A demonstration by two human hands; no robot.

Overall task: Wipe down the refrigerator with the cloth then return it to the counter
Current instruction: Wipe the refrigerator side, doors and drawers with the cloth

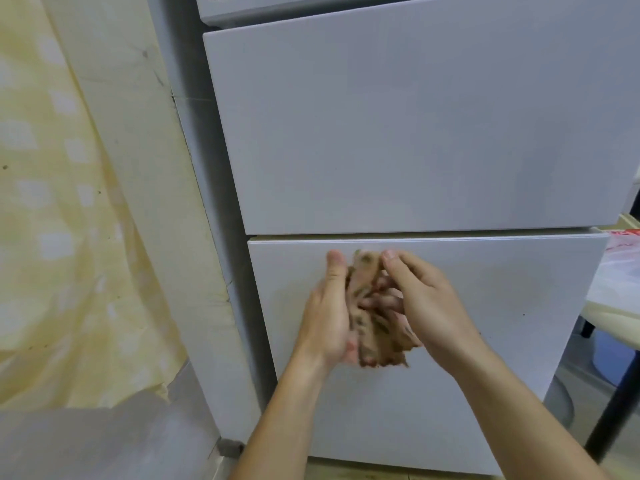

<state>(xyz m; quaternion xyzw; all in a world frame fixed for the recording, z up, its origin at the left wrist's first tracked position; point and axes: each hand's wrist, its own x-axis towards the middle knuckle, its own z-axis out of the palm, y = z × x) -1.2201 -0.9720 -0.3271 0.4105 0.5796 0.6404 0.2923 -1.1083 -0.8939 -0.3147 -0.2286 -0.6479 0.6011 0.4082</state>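
The white refrigerator (pixel 415 133) fills the view, with a large middle drawer front above a lower drawer front (pixel 485 306). A crumpled brown patterned cloth (pixel 372 327) is bunched between both my hands, just in front of the lower drawer's upper left area. My left hand (pixel 329 313) cups the cloth from the left, thumb up. My right hand (pixel 422 299) grips it from the right, fingers curled into the folds. Whether the cloth touches the drawer front cannot be told.
A pale yellow patterned curtain (pixel 52 220) hangs at the left beside a cream wall strip (pixel 138 133). A grey surface (pixel 86 441) lies at lower left. At right stands a table edge (pixel 616 306) with a plastic cover, and a black leg (pixel 609 420).
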